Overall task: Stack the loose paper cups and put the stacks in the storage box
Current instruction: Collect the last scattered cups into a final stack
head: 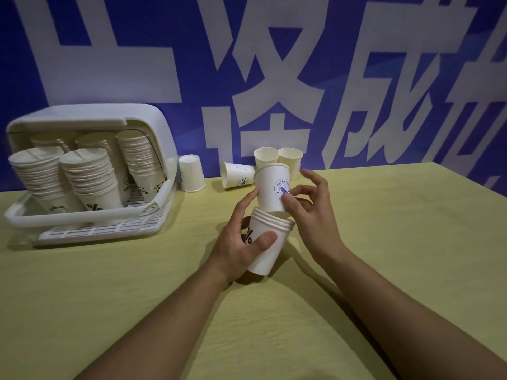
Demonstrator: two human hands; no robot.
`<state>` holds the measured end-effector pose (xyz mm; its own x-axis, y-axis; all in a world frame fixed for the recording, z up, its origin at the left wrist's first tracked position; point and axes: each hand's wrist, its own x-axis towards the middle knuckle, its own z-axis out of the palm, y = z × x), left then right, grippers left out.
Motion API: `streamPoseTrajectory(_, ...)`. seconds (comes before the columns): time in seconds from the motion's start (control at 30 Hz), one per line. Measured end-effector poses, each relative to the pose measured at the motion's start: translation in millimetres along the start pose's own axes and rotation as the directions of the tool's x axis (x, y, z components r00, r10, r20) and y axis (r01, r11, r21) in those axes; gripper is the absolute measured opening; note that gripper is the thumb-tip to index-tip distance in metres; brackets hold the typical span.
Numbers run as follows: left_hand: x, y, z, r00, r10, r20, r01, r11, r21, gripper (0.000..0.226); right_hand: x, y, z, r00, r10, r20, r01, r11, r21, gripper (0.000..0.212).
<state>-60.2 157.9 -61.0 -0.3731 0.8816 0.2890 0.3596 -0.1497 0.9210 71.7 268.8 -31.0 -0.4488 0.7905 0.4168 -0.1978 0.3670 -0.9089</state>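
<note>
Four loose cups [239, 176] near table edge [411, 167]

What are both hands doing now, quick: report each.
Left hand: grips the cup stack.
Right hand: pinches the top cup, lowering it in.

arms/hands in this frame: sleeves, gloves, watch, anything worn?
Both forearms are bare right to the frame's bottom edge, no sleeves in view. Left hand and right hand are ungloved. No watch, rings, bands, straps or markings visible on either.
</note>
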Motion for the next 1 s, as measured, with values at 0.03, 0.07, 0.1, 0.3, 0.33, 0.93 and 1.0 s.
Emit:
streamPoseTrajectory(0.03, 0.3, 0.0, -0.3, 1.000, 0.000, -0.011, 0.000, 1.000, 0.003, 0.089, 0.1, -0.5, -1.0, 1.000, -0.006, 0.021, 0.006, 1.000, -0.019, 0.048)
streamPoseTrajectory(0.07, 0.6, -0.3, -0.6, 1.000, 0.000, -0.020, 0.000, 1.000, 0.008, 0.086, 0.2, -0.8, -1.3, 0.999, -0.013, 0.035, 0.014, 0.999, -0.037, 0.050)
streamPoseTrajectory(0.1, 0.8, -0.5, -0.7, 1.000, -0.001, -0.026, 0.001, 1.000, 0.015, 0.083, 0.0, -1.1, -1.4, 0.999, -0.018, 0.043, 0.021, 0.999, -0.050, 0.047)
streamPoseTrajectory(0.3, 1.2, -1.5, -0.7, 0.998, 0.003, -0.059, -0.002, 1.000, 0.014, 0.071, -2.3, 1.0, 0.3, 0.998, -0.016, 0.064, 0.022, 0.995, -0.093, 0.062)
streamPoseTrajectory(0.33, 1.2, -1.4, -0.6, 0.998, 0.002, -0.064, -0.001, 1.000, 0.015, 0.070, -1.9, 1.3, 0.5, 0.997, -0.011, 0.075, 0.019, 0.994, -0.107, 0.062)
streamPoseTrajectory(0.93, 10.3, -5.6, -4.5, 0.940, -0.032, -0.339, 0.010, 0.998, -0.067, 0.065, 46.6, 31.8, 2.7, 0.979, -0.031, 0.202, 0.161, 0.727, -0.667, 0.061)
streamPoseTrajectory(1.0, 10.6, -6.7, -5.5, 0.936, -0.030, -0.352, 0.007, 0.998, -0.066, 0.069, 54.6, 43.1, 2.9, 0.969, 0.070, 0.238, 0.137, 0.645, -0.752, 0.076)
